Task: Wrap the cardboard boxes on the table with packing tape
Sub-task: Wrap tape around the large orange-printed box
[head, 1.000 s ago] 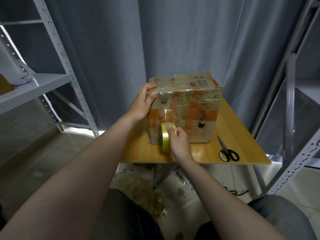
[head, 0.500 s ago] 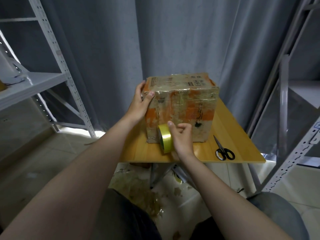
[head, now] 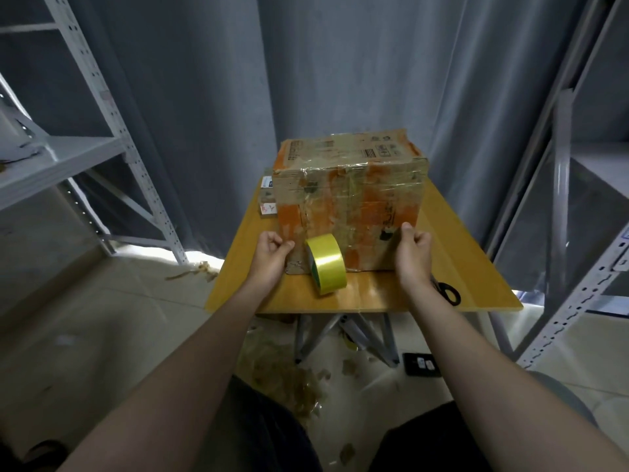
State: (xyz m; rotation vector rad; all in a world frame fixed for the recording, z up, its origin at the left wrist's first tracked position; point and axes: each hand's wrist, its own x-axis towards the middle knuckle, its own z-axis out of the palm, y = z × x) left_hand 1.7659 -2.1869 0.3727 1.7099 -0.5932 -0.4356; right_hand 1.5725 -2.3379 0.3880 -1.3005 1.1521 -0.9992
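Observation:
A worn cardboard box (head: 350,199), orange-printed and covered in clear tape, stands on the wooden table (head: 476,267). A yellow-green tape roll (head: 326,264) stands on its edge on the table, against the box's front face, with no hand on it. My left hand (head: 272,257) is curled at the box's lower left front corner. My right hand (head: 413,253) is curled at the lower right front corner, thumb pressed on the front face.
Black scissors (head: 447,292) lie near the table's front right, partly hidden by my right wrist. A small white box (head: 267,199) sits behind the big box on the left. Metal shelving (head: 129,158) flanks the table on both sides. Tape scraps (head: 289,379) litter the floor.
My right hand let go of the tape roll and moved to the box's right corner. My left hand dropped from the upper left edge to the lower left corner.

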